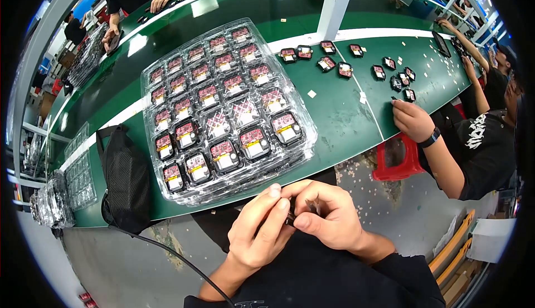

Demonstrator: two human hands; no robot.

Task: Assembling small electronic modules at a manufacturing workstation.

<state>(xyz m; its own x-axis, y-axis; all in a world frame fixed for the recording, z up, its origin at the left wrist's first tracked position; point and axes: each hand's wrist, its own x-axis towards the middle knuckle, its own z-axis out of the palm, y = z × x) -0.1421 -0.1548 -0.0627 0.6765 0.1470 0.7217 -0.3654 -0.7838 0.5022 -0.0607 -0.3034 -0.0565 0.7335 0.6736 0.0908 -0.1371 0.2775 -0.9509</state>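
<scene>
In front of my body, just off the near edge of the green table [340,124], my left hand [257,231] and my right hand [330,214] come together. Their fingers are closed around a small dark part [290,219], which is mostly hidden, so its kind cannot be made out. Beyond my hands lies a stack of clear plastic trays [245,184]. Square black-framed electronic modules [224,155] fill rows of pockets in the top tray, showing red-patterned insides, white blocks and yellow strips.
Left of the trays lies a black mesh pouch [127,180]; a black cable [173,252] runs below it. Loose modules [326,64] are scattered at the right, near a co-worker's hand [413,120]. A red stool [397,160] and a white post [336,7] stand nearby. More clear trays [81,182] are far left.
</scene>
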